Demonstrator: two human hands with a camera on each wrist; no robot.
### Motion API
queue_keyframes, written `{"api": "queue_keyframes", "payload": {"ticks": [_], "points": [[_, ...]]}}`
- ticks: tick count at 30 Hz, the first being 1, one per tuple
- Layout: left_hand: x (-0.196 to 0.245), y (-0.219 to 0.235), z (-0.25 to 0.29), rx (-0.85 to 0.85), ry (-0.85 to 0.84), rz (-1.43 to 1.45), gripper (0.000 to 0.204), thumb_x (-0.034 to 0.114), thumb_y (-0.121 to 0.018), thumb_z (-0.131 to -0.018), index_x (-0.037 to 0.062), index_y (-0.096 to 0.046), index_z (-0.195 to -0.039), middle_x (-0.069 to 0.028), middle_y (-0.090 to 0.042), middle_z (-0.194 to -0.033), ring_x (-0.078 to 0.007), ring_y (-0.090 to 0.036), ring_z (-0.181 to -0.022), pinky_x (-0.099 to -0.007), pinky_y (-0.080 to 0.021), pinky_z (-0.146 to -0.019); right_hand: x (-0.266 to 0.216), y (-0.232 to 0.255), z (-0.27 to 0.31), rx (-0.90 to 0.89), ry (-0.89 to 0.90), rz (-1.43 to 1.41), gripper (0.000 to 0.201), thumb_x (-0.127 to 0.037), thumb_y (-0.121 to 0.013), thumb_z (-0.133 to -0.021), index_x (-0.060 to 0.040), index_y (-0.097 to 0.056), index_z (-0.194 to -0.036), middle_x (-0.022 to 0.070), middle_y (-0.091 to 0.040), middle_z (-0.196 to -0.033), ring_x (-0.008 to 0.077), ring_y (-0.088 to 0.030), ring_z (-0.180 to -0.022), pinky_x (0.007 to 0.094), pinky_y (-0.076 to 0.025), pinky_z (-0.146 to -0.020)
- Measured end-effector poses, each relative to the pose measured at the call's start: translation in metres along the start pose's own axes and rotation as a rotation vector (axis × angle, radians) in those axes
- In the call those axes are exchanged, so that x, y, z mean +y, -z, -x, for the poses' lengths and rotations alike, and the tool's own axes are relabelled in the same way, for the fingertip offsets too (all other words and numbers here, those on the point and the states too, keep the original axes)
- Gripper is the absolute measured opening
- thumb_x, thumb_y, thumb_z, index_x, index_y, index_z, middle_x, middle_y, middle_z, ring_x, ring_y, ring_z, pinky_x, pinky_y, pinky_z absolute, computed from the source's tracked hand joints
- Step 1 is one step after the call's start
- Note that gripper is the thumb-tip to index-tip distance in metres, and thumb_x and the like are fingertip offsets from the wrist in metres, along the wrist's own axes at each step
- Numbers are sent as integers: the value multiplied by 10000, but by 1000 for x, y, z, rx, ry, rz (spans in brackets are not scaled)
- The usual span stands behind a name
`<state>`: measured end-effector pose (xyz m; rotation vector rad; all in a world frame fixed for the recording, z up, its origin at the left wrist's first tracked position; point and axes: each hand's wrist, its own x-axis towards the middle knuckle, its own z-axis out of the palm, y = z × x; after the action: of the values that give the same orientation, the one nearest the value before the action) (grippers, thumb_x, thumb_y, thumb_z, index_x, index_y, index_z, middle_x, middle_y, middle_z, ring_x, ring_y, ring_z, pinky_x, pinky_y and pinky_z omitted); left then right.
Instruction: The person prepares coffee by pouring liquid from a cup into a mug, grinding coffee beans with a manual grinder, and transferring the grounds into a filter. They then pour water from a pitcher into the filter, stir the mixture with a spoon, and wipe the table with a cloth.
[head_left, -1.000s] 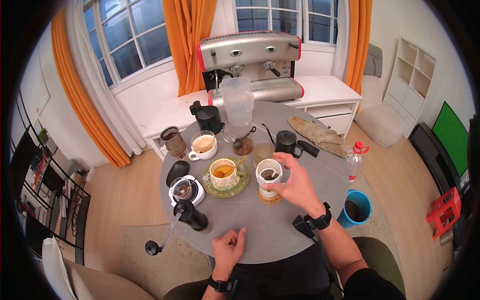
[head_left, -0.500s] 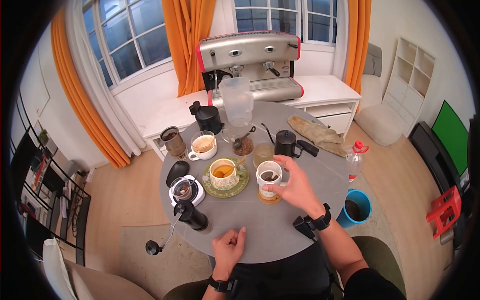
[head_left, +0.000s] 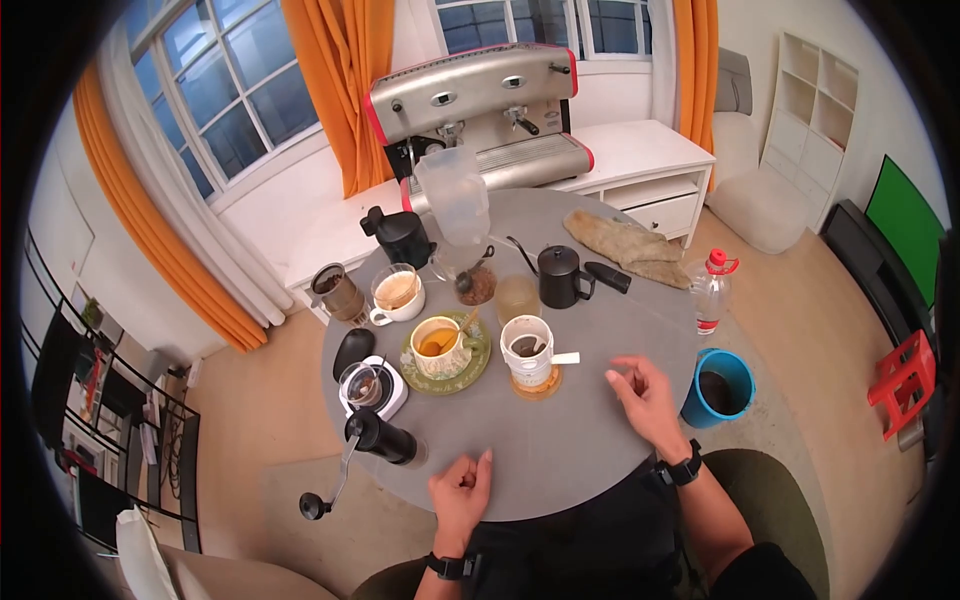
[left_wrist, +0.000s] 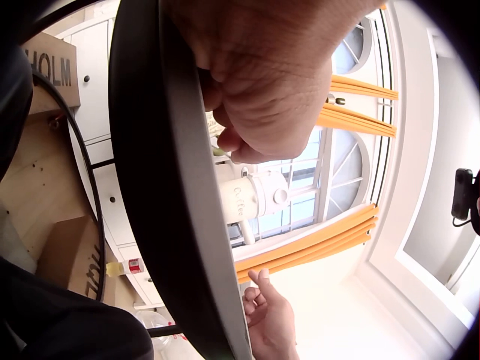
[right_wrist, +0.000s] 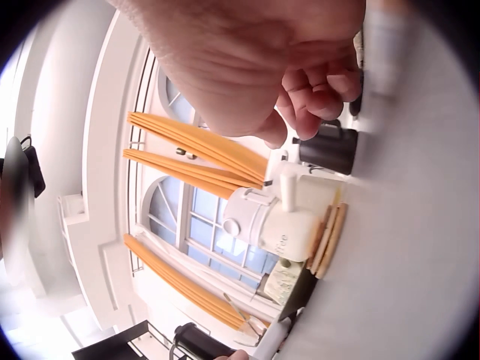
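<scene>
My right hand (head_left: 645, 400) hovers over the right side of the grey table (head_left: 600, 440), fingers loosely bent and holding nothing. To its left stands a white mug (right_wrist: 289, 232) with "coffee" lettering, its handle sticking out to the right, on wooden coasters (head_left: 550, 387). On top of the mug sits a white dripper (head_left: 527, 340) with dark contents inside. My left hand (head_left: 460, 492) rests at the table's front edge, fingers loosely curled, thumb up, holding nothing. A hand grinder (head_left: 383, 438) with a crank is the nearest object to it.
A patterned cup of amber liquid (head_left: 437, 340) stands on a green saucer (head_left: 480, 365). Behind are a black gooseneck kettle (head_left: 563, 277), a clear pitcher (head_left: 455, 195) and a brown cloth (head_left: 625, 248). A scale (head_left: 390, 395) is at left; a blue bucket (head_left: 725, 385) stands on the floor.
My right hand has let go of the white dripper and drawn back to the right, toward the table's edge. The left hand stays put; the head view has turned slightly.
</scene>
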<state>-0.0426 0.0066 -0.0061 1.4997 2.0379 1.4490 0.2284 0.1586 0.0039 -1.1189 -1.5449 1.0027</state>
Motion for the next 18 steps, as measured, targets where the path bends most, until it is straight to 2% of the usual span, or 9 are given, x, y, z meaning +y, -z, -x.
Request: {"api": "queue_keyframes", "payload": {"ticks": [2,5,8,12,15,18], "points": [[5,0,0,6,7,5,435,170,-812,-932,7,-550,-626,-49,-405,-483,-120,-327,-452,-308,-308,-451,7,1,5,20,-9,11,234,-151,-710,-1024,-5,-679,-1205,-82,-482,-686,11,-405,-624,225,-321,-558],[7,0,1,-4,34,-8,438,167,-814,-931,11,-547,-621,-41,-418,-482,-114,-336,-453,-303,-307,-452,4,-2,7,61,38,20,215,-164,-723,-1014,18,-707,-1125,-50,-465,-631,40,-400,-589,251,-336,-540],[5,0,1,-9,34,-15,436,165,-818,-928,11,-549,-621,-42,-423,-483,-112,-346,-450,-300,-307,-453,9,-1,5,15,11,18,208,-166,-723,-1014,25,-715,-1097,-47,-483,-632,41,-406,-589,252,-340,-535],[3,-1,0,7,40,-9,433,162,-823,-924,9,-552,-622,-45,-423,-484,-112,-355,-447,-299,-308,-454,6,-1,6,39,-18,10,197,-168,-725,-1014,27,-733,-1036,-43,-503,-623,40,-420,-583,252,-347,-530],[8,-4,1,5,57,4,466,164,-813,-937,6,-523,-608,-3,-407,-498,-75,-342,-498,-286,-284,-473,7,-1,6,41,-29,8,203,-173,-726,-1015,29,-738,-1005,-43,-519,-624,35,-425,-586,249,-350,-529],[3,-4,2,9,36,4,465,162,-815,-934,9,-521,-608,-13,-409,-496,-85,-338,-492,-291,-292,-471,10,-2,6,50,-33,-27,215,-182,-726,-1019,30,-739,-982,-45,-522,-628,29,-422,-595,249,-349,-531]]}}
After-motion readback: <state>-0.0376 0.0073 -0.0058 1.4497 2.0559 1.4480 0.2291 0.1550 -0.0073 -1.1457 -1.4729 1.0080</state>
